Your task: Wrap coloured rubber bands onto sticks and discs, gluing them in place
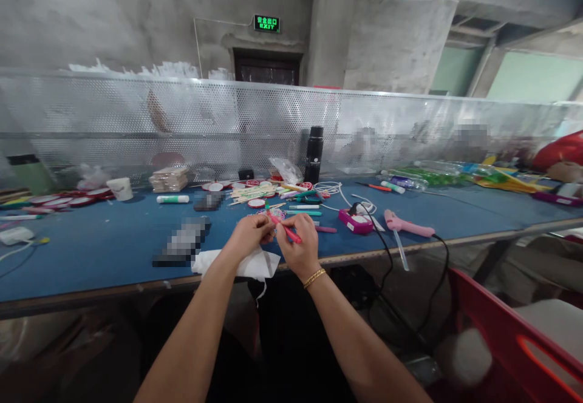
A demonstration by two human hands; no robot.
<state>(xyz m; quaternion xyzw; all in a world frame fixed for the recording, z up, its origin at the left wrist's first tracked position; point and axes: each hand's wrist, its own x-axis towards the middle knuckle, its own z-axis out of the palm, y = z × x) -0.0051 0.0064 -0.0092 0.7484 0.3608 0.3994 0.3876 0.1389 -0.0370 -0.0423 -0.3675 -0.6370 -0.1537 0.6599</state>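
Cluttered blue surface (113,239). Right hand (299,250) grips red pen (291,233), left hand (248,234) a small piece (269,215); brace wrists.

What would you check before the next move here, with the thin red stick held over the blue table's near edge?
1. Right hand grip on the thin red stick: ok, fingers closed on it.
2. Left hand grip at the stick's far end: cannot tell, its fingers hide the contact.
3. Both hands in view: ok.
4. White cloth lying flat below the hands: not ok, it overhangs the blue table edge.
5. Pink glue gun apart from the hands: ok, it lies off to the right.
6. Black cord clear of the arms: ok, it hangs off the edge further right.
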